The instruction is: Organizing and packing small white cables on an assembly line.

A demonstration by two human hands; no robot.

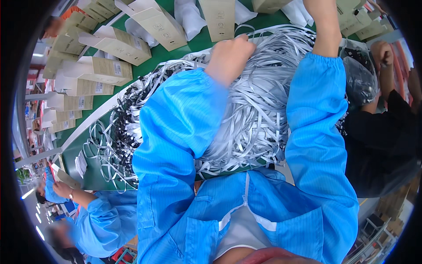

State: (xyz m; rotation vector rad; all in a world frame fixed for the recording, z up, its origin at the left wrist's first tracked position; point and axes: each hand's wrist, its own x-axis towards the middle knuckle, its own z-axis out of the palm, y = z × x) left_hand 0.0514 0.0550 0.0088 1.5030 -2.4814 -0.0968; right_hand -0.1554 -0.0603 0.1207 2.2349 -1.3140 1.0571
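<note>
The wearer's blue jacket [303, 224] is closest, both sleeves stretching forward over the heap of pale grey straps [261, 103], which spreads across the middle of the counter [94, 177]. The left grip [231, 57] is at the heap's upper edge, fingers curled in; from here I can't tell whether a strap is pinched inside. The right grip [320, 9] reaches farther, past the straps, and is cut off by the edge of view, so its fingers can't be read.

With straps this tangled, I'd say it pays to take one near its end, draw it out slowly along its own length, and let the neighbours slide off rather than tug. The black ends [125, 116] clustered at the left side look likeliest to snag.

Beyond the heap stand open cardboard boxes [217, 22], with white bags [189, 20] between them; a sleeve should stay clear of those flaps. A co-worker in blue [99, 224] sits to the left, another in black [380, 149] to the right.
</note>
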